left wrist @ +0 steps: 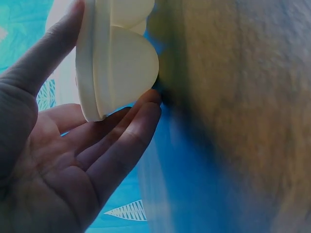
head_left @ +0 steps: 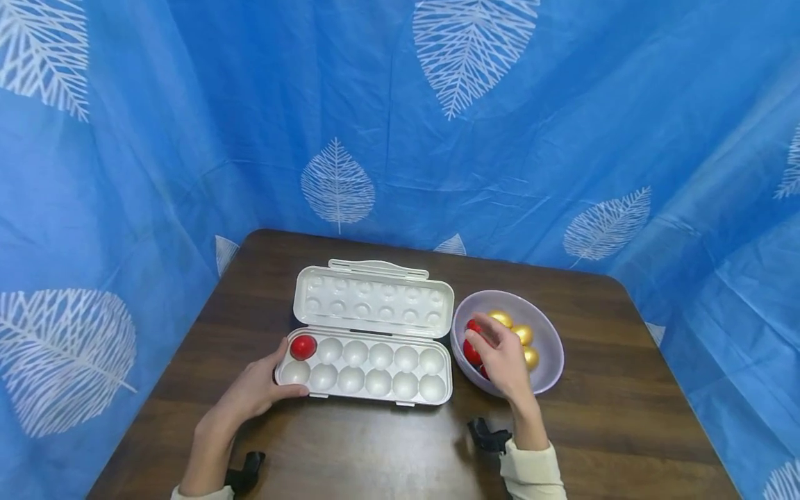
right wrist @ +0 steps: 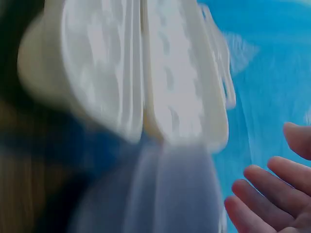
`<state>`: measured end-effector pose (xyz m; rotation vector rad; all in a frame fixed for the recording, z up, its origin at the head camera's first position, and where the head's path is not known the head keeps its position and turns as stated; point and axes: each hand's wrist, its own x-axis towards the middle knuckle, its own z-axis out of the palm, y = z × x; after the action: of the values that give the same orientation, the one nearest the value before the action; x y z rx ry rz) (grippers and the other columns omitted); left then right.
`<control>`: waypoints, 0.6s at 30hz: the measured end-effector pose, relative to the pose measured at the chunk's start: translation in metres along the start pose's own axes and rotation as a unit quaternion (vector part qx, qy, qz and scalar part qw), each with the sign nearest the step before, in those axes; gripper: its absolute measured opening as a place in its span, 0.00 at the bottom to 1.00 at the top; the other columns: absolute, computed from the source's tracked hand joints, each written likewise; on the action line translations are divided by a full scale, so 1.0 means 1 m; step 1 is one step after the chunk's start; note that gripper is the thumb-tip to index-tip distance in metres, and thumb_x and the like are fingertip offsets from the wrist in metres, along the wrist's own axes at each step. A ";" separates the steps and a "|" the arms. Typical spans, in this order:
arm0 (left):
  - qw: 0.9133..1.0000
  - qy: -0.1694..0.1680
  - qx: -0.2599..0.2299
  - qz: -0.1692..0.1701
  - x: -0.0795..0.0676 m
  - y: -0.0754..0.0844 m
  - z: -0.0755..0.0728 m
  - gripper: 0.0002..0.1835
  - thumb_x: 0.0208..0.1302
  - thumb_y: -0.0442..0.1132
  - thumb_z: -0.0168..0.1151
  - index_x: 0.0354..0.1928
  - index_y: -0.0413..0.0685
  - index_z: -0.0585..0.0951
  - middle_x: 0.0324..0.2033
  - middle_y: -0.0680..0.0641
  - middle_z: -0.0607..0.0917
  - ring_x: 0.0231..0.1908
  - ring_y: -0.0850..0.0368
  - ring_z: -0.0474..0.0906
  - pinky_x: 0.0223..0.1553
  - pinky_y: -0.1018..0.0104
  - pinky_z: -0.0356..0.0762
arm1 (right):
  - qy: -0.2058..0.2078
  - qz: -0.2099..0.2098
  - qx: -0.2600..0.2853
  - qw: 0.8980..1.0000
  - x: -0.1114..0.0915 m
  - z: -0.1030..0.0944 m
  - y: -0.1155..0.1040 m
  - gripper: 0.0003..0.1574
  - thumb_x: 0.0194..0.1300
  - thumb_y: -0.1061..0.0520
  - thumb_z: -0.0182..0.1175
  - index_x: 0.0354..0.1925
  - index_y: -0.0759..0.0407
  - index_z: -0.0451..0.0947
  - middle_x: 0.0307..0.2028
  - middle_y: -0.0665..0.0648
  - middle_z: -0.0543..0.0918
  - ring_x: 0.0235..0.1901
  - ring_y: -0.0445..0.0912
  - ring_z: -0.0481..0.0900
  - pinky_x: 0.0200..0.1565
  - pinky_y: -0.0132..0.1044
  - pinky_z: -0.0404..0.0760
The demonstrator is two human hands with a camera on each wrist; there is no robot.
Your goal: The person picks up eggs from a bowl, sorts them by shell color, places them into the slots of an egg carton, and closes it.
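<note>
1. Blue cloth printed with white leaves hangs behind the dark wooden worktop.
2. One red egg sits in the back-left cup of the white egg box; more red eggs and gold eggs lie in the purple bowl, just right of the box.
3. These eggs look smooth and glossy, so they are probably slippery and fairly light; whether they would crack, I cannot tell. Best hold: a gentle pinch around the widest part.
4. With its lid folded back, the egg box seems thin plastic, light, a little springy and apt to slide; the rim at either end offers the firmest hold.
5. The left hand grips the box's left end, thumb on the front edge, other fingers round its outer side.
6. The right hand hangs over the bowl's left side, fingers loosely bent and apart, with nothing visibly held.
</note>
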<state>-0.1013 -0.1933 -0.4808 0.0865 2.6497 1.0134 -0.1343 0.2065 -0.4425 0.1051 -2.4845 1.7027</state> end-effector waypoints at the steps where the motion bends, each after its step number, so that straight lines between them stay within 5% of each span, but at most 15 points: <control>1: 1.000 -0.002 -0.003 -0.004 0.000 0.000 0.000 0.63 0.50 0.62 0.74 0.74 0.30 0.52 0.65 0.23 0.65 0.64 0.28 0.64 0.62 0.34 0.63 | -0.002 0.011 -0.012 1.000 0.002 -0.007 0.003 0.26 0.66 0.66 0.62 0.60 0.76 0.72 0.58 0.74 0.76 0.59 0.64 0.74 0.61 0.45 0.71; 7: 1.000 -0.010 -0.010 -0.021 0.000 0.000 0.000 0.63 0.51 0.63 0.72 0.74 0.31 0.50 0.67 0.24 0.63 0.65 0.27 0.62 0.62 0.34 0.62 | -0.021 0.032 -0.096 0.995 0.004 -0.021 0.021 0.26 0.67 0.65 0.61 0.60 0.75 0.72 0.57 0.72 0.78 0.57 0.63 0.77 0.60 0.51 0.73; 12: 0.999 -0.015 -0.002 -0.030 0.000 0.001 -0.001 0.63 0.51 0.65 0.72 0.75 0.33 0.50 0.67 0.24 0.63 0.65 0.26 0.62 0.61 0.33 0.63 | -0.060 0.026 -0.184 0.981 0.002 -0.018 0.029 0.26 0.67 0.65 0.61 0.61 0.74 0.73 0.54 0.72 0.79 0.55 0.63 0.78 0.60 0.57 0.72; 18: 1.000 -0.010 -0.004 -0.021 0.001 -0.002 0.001 0.63 0.51 0.64 0.72 0.75 0.33 0.50 0.67 0.24 0.63 0.65 0.27 0.63 0.62 0.34 0.63 | -0.070 0.000 -0.220 0.973 0.007 -0.011 0.033 0.25 0.65 0.67 0.61 0.59 0.75 0.74 0.52 0.72 0.81 0.54 0.63 0.78 0.59 0.58 0.72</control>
<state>-0.1022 -0.1938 -0.4831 0.0385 2.6182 1.0033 -0.1447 0.2287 -0.4676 0.1855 -2.8958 1.1365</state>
